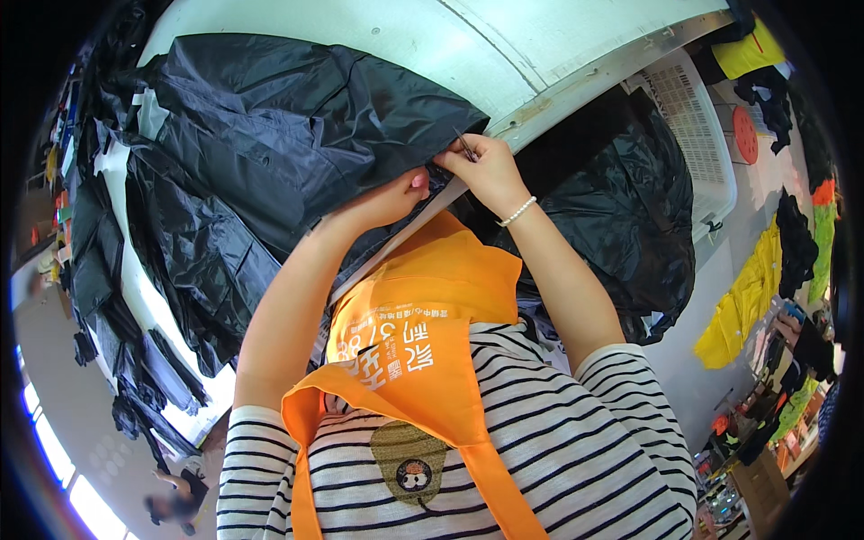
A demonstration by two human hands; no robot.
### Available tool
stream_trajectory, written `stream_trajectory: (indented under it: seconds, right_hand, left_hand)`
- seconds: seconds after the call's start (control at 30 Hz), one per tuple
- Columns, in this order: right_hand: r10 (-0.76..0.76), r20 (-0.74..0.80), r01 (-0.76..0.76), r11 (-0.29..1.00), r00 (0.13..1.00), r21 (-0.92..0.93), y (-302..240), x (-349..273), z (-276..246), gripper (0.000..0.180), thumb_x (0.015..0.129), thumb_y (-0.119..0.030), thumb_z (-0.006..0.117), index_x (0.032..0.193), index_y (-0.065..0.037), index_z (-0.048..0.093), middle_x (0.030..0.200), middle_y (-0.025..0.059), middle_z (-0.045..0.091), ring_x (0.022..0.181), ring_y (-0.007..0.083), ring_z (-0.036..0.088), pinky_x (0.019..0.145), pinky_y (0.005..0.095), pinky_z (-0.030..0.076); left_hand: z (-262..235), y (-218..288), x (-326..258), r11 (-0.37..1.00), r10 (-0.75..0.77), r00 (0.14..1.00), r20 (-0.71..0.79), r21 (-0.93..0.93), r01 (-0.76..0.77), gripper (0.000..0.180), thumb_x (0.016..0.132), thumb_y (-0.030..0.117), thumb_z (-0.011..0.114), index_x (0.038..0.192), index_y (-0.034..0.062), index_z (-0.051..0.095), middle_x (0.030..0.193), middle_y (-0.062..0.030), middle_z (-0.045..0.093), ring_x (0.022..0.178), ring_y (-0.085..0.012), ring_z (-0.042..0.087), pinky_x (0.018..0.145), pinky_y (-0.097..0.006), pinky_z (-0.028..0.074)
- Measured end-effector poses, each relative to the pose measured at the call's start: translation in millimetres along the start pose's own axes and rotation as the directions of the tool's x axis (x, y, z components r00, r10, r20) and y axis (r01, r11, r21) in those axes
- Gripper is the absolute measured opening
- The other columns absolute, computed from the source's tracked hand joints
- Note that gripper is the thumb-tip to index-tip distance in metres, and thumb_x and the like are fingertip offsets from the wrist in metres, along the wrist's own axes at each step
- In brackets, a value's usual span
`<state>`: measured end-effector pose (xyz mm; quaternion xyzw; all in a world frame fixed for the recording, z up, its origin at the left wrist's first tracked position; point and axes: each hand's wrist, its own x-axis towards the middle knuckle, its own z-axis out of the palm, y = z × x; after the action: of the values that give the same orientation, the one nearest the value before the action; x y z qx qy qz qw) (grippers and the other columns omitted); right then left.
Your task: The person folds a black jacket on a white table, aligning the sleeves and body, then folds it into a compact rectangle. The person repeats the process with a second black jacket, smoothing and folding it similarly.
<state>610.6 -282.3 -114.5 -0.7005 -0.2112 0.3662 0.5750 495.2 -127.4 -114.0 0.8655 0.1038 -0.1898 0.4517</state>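
Observation:
A shiny black garment (297,121) lies spread over the table edge in front of me. My left hand (389,202) is closed on the near edge of this garment, thumb up; its other fingers are hidden under the cloth. Close beside it, my right hand (489,173) is pinched around small thread snips (464,148), whose dark metal tip shows above the fingers at the garment's right corner. Most of the snips is covered by my fingers. A pearl bracelet (517,211) circles my right wrist.
The pale table (594,31) has a raised metal edge running to the right. More black garments hang on the left (184,225) and fill a heap (603,198) on the right. Beyond stand a white plastic crate (691,117) and a red stool (744,135). Another person (180,499) is far left.

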Motion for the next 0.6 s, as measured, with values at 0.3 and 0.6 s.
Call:
stream_trajectory:
  seconds: [0.3,0.6]
  right_hand:
    - [-0.138,-0.196,0.173,0.969,0.971,0.175,-38.0,0.2,-11.9,0.01,0.08,-0.007,0.071,0.082,0.002,0.066,0.071,-0.0014,0.063,0.063,0.0033,0.05,0.059,0.0191,0.041]
    - [-0.105,-0.272,0.175,0.953,0.957,0.246,-64.0,8.0,-27.7,0.011,0.082,-0.008,0.069,0.077,0.001,0.065,0.064,-0.0055,0.054,0.057,0.0008,0.043,0.053,0.0181,0.035]
  left_hand:
    - [-93.1,57.3,29.9,0.953,0.277,0.924,-0.264,-0.051,-0.3,0.007,0.086,0.003,0.06,0.092,0.001,0.059,0.095,-0.0046,0.062,0.088,-0.0118,0.056,0.081,-0.026,0.046]
    - [-115.9,52.6,35.6,0.71,0.257,0.966,-0.04,-0.67,-0.217,0.01,0.085,0.012,0.062,0.082,0.0036,0.059,0.13,-0.0157,0.054,0.114,-0.0227,0.054,0.102,-0.034,0.038]
